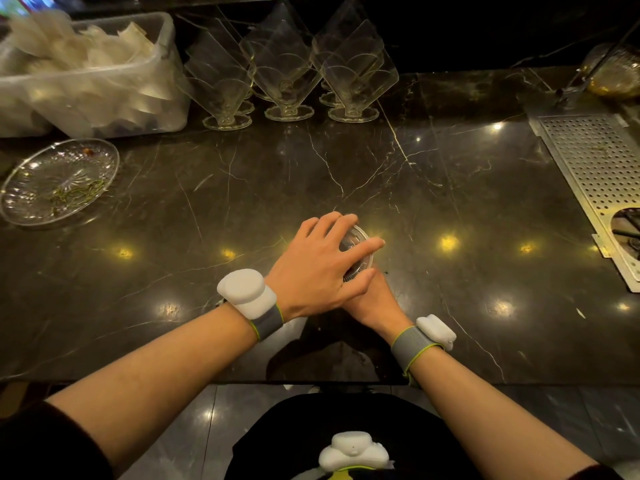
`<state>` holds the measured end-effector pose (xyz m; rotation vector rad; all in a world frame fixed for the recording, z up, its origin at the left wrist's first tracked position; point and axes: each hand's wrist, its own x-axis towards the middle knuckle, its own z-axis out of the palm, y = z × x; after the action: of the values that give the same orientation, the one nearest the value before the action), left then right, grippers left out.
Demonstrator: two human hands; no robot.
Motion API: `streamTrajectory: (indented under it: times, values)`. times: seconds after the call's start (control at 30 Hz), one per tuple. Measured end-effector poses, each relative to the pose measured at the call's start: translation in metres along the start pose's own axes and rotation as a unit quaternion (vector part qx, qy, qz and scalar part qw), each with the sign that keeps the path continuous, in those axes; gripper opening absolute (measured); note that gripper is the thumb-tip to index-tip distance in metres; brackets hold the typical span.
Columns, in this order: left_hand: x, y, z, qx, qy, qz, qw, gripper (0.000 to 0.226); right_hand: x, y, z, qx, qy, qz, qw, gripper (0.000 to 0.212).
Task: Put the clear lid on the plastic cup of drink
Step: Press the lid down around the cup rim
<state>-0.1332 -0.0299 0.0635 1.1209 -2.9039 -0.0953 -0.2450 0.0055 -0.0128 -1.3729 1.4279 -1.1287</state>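
Observation:
A clear round lid (356, 245) lies on top of the plastic cup, which stands on the dark marble counter (346, 161) near its front edge. My left hand (318, 268) rests flat over the lid, fingers spread across it. My right hand (374, 299) sits below and behind the left one, wrapped around the cup's side. The cup's body and the drink are almost fully hidden by both hands.
A cut-glass plate (59, 181) with herb bits lies at the left. A plastic bin (104, 81) of wrappers stands at the back left, beside several clear acrylic stands (287, 74). A perforated metal drain tray (595, 168) lies at the right.

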Motion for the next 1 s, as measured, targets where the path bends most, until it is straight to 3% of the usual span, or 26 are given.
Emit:
streamTrajectory:
  times: [0.27, 0.43, 0.6, 0.83, 1.0]
  values:
    - [0.002, -0.005, 0.000, -0.003, -0.002, 0.030, 1.000, 0.047, 0.003, 0.003, -0.002, 0.008, -0.007, -0.003, 1.000, 0.072]
    - [0.004, -0.008, -0.001, -0.010, -0.005, 0.055, 0.998, 0.044, 0.003, 0.001, -0.007, -0.037, -0.011, -0.015, 0.999, 0.052]
    - [0.003, -0.009, -0.002, -0.016, -0.006, 0.064, 0.998, 0.044, 0.001, -0.003, -0.008, -0.032, -0.020, -0.031, 0.999, 0.056]
    - [0.007, -0.014, -0.009, -0.009, -0.046, 0.085, 0.995, 0.063, 0.001, -0.001, -0.009, -0.003, -0.035, -0.012, 0.999, 0.063]
    - [0.003, -0.019, -0.017, -0.011, -0.085, 0.052, 0.995, 0.081, -0.002, -0.001, -0.013, -0.009, -0.051, 0.000, 0.999, 0.073]
